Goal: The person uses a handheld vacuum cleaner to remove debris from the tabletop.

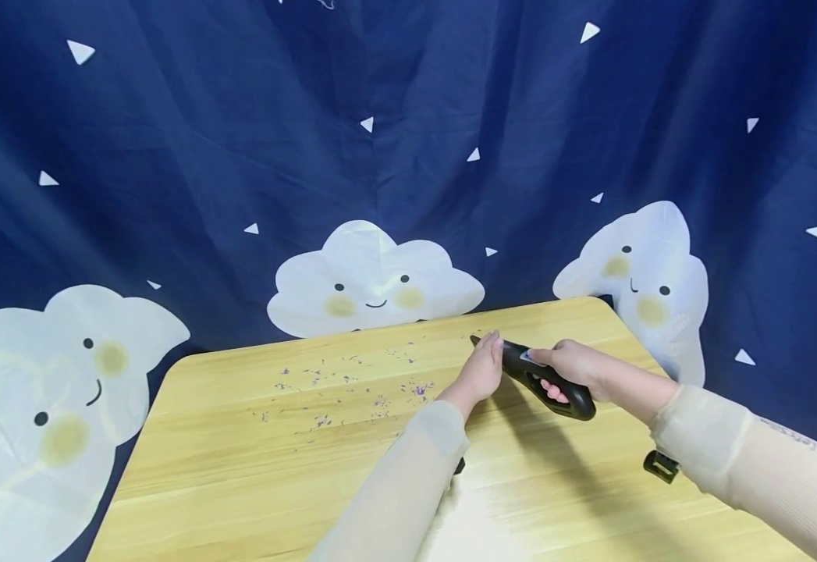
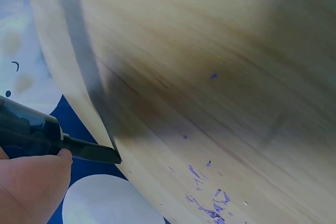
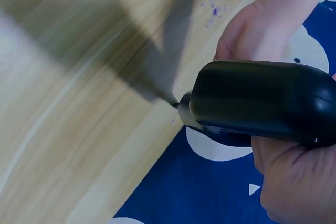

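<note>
Right hand [image 1: 577, 367] grips black handheld vacuum [image 3: 257, 100]; left hand [image 1: 481, 371] touches nozzle [image 2: 92, 151], grip unclear, apparently adjusting it, next move calling for aim at purple scraps [image 1: 419, 390]

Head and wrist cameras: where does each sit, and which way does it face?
Head: worn on the head, facing forward and down at the table, purple scraps and black tool; left hand and right hand show.
Left wrist: on that wrist, facing table and tool; left hand shows, lower left.
Right wrist: on that wrist, facing tool and table; both hands show.
Both wrist views share tool, scraps, left hand.
</note>
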Demonstrator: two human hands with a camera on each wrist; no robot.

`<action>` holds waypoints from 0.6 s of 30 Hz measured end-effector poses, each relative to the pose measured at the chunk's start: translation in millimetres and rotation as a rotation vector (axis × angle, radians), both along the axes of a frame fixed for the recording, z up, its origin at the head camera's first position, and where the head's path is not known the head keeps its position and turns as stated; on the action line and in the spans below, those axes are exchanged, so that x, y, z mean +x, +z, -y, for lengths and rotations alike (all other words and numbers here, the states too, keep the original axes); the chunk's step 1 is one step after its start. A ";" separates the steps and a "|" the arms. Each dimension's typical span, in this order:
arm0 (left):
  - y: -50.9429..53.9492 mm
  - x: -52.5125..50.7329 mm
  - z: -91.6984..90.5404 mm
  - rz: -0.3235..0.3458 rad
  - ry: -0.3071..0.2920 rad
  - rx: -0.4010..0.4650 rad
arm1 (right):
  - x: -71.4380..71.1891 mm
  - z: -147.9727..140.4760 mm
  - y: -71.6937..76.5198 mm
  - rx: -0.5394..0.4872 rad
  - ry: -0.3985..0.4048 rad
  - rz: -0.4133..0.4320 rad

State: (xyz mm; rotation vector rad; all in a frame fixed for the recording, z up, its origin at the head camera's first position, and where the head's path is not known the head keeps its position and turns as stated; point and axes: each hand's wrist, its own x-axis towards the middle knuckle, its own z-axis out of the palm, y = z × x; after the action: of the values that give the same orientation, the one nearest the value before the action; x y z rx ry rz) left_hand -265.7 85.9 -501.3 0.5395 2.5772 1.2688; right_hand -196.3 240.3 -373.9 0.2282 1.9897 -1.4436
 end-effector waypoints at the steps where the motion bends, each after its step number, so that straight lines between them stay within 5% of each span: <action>1: 0.2 0.1 -0.3 0.001 -0.002 -0.002 | 0.8 -0.2 0.6 -0.007 0.002 -0.001; 7: 3.8 4.1 -3.1 0.001 0.007 0.006 | 5.4 -2.0 3.6 -0.066 0.009 0.016; 18: 0.8 10.5 -9.6 -0.082 0.108 0.035 | 9.3 3.4 2.3 -0.103 -0.045 0.042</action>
State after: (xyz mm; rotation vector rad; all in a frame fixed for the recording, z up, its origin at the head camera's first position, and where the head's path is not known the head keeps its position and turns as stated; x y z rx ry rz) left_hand -255.2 95.5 -500.5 0.4739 2.6886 1.3556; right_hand -187.0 236.9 -371.6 0.2569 1.8822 -1.5523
